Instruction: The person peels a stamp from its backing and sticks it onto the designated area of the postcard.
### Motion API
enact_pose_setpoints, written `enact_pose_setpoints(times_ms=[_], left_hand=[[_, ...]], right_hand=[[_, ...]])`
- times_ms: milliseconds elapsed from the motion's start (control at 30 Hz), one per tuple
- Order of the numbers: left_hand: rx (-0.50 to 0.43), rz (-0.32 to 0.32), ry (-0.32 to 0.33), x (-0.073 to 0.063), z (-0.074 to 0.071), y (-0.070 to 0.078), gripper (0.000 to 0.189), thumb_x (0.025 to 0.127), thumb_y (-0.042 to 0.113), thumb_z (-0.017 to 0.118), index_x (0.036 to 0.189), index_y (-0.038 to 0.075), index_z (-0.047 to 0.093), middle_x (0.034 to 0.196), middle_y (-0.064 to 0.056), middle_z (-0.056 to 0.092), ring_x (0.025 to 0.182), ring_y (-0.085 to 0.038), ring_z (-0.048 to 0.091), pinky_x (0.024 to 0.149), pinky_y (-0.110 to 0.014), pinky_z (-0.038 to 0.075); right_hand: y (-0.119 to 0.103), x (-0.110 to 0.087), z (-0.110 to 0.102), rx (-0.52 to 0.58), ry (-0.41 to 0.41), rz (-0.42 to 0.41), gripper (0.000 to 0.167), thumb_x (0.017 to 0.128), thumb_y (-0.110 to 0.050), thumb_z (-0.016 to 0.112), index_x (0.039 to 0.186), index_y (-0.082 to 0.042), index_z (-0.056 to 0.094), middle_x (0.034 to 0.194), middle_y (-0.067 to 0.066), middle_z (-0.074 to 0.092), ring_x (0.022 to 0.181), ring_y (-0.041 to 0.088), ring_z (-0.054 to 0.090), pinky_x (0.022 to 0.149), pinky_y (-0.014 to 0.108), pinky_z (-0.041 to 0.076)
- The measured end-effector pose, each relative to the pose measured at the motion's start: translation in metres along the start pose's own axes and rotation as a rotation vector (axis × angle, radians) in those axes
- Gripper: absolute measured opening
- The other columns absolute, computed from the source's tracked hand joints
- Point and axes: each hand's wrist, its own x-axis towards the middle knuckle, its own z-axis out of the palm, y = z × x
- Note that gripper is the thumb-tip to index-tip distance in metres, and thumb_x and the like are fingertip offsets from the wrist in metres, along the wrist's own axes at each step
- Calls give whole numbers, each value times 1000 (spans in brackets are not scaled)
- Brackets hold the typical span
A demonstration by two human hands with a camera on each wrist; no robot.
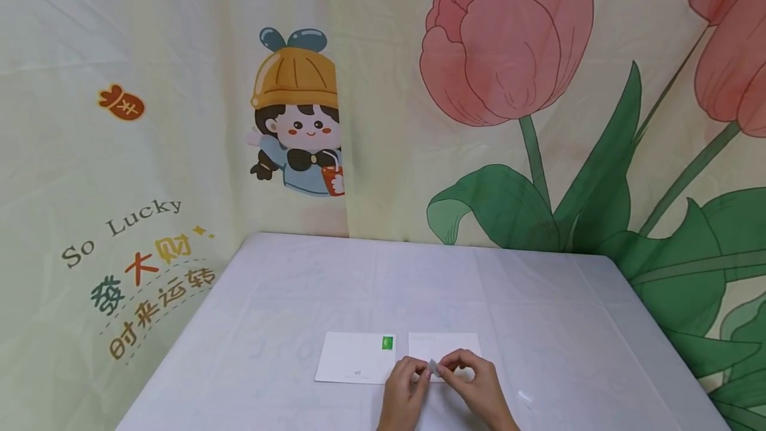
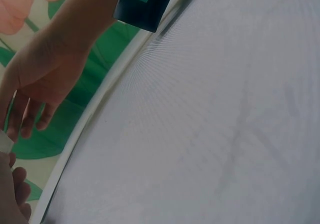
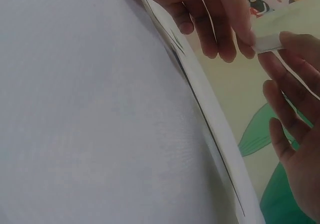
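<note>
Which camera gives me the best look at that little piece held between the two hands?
The right wrist view: the little piece looks largest there, its pale surface showing between fingertips. The head view shows it tiny, between left hand and right hand; the left wrist view cuts it off at the left edge.

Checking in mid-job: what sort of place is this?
Probably an indoor spot dressed for tabletop work or filming, judging by the creased pale fabric backdrop, its large printed pink tulip, and the broad table with a creased white covering.
</note>
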Motion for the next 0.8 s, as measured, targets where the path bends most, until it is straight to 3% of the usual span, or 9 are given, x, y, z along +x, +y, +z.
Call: enact_pose_setpoints(times_ms=[133,333,500,633,800], left_hand=[[-7,14,-13,0,-1,1,3,89,15,61,87,17,62,83,13,56,76,-4,49,63,-20,41],[-9,52,-27,-1,-1,4,4,90,19,61,86,18,63,83,14,57,77,-4,50,64,-20,43],[8,180,18,0,1,4,5,88,17,63,83,15,63,81,12,57,76,-5,51,65,-20,43],[18,287,64,0,3,3,5,83,9,67,82,12,63,79,11,58,75,-5,51,67,-17,41],[-8,305,71,1,2,6,14,77,1,70,84,11,63,79,10,58,73,-6,51,64,-15,40]], right_hand=[[-1,0,0,6,32,-28,14,74,-16,77,76,-25,67,69,-14,61,66,7,55,65,28,43],[-18,1,-2,-4,73,40,12,76,-8,74,75,-18,68,70,-11,62,67,7,55,68,32,42],[-35,1,-4,-24,96,67,8,77,-5,72,77,-12,68,73,-6,64,69,8,55,68,32,43],[-20,2,-2,-28,112,72,8,77,-11,73,77,-17,68,74,-11,64,69,6,57,69,30,43],[0,2,1,-45,85,99,5,78,-18,73,77,-19,68,73,-14,63,69,5,57,67,27,42]])
